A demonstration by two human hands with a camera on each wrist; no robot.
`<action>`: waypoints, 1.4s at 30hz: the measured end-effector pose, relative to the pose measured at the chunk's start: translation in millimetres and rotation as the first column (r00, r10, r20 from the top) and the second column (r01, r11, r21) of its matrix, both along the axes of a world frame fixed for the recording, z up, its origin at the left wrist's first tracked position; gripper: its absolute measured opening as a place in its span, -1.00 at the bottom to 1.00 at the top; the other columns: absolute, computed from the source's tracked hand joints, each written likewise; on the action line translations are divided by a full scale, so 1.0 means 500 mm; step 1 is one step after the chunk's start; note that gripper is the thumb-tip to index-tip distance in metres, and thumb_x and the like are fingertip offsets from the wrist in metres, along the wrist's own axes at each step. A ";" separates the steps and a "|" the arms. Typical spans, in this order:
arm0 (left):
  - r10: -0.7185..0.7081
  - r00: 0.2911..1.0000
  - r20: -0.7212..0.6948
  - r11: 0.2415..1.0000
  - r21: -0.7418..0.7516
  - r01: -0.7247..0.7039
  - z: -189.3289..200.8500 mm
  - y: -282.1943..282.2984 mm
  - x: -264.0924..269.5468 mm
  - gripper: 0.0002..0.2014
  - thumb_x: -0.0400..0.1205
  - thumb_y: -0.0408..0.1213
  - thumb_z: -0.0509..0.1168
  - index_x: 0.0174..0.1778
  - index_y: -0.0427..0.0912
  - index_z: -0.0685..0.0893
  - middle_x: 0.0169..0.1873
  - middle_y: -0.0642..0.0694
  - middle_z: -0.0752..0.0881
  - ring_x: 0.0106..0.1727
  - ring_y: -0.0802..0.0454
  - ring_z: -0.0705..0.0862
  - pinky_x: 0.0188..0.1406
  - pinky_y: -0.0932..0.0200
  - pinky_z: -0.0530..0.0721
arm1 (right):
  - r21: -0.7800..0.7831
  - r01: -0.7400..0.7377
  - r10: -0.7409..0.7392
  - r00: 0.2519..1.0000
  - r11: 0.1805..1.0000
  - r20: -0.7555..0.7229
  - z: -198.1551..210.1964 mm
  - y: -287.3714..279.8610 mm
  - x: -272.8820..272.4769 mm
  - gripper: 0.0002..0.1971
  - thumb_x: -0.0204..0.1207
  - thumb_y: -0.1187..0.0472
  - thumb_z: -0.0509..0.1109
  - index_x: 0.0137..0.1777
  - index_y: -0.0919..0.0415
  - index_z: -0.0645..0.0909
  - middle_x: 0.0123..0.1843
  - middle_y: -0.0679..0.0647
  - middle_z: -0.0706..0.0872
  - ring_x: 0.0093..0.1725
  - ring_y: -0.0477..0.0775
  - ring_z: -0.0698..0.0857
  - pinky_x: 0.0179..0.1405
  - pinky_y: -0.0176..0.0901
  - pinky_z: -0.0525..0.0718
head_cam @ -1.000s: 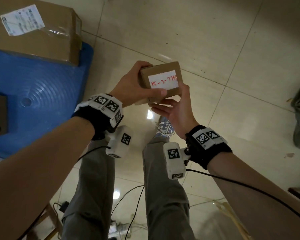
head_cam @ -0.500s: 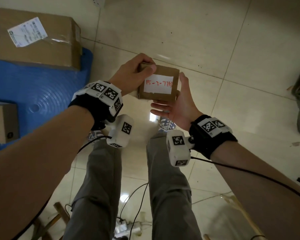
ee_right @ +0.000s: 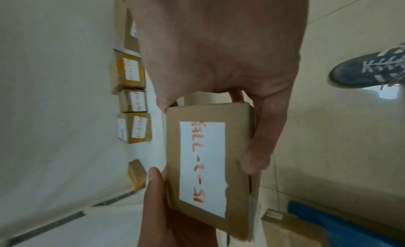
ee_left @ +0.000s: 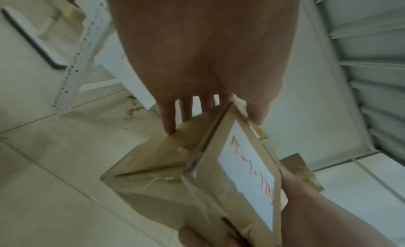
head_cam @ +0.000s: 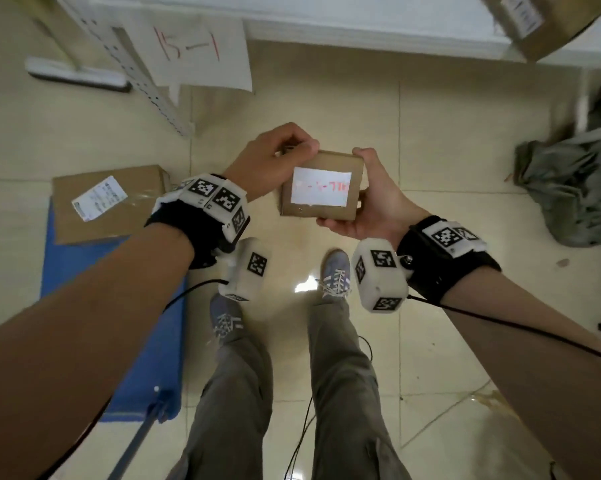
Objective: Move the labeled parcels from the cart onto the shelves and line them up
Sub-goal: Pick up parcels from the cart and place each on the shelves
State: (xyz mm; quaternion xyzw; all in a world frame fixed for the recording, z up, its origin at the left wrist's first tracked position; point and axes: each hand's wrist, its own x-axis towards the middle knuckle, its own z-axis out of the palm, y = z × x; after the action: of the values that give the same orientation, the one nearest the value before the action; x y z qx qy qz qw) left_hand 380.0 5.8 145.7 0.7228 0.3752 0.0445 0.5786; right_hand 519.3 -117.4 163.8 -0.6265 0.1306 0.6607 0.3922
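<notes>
Both hands hold one small brown parcel (head_cam: 321, 188) above the floor: the left hand (head_cam: 271, 157) curls its fingers (ee_left: 168, 119) over the far left corner, the right hand (head_cam: 371, 202) cups the right side, thumb on top. Its white label (ee_right: 202, 167) carries red handwriting, "15-2-77" and more I cannot read. Beyond the fingers a paper sheet (head_cam: 195, 50) marked "15-1" hangs from the white shelf (head_cam: 361, 26). Left of the left hand, a larger box (head_cam: 108, 202) with a printed label lies on the blue cart (head_cam: 119, 341). Labeled parcels (ee_right: 133, 98) line the shelf
</notes>
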 end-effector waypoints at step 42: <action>-0.126 0.914 0.385 0.970 0.240 0.033 1.327 0.172 0.040 -0.52 0.61 0.26 0.23 0.32 0.05 0.64 0.33 0.05 0.65 0.32 -0.10 0.65 0.18 -0.10 0.72 | 0.649 -0.122 -0.260 0.848 0.751 0.461 1.284 0.040 0.009 -0.37 0.51 -0.28 0.32 0.32 0.25 0.66 0.27 0.31 0.70 -0.11 0.47 0.81 -0.33 -0.02 0.83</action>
State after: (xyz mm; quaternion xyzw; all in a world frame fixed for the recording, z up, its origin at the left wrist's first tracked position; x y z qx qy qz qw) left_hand 400.1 91.6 809.4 0.7752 0.2124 0.2095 0.5568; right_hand 523.8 -97.4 805.7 -0.5982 -0.1978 0.4512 0.6320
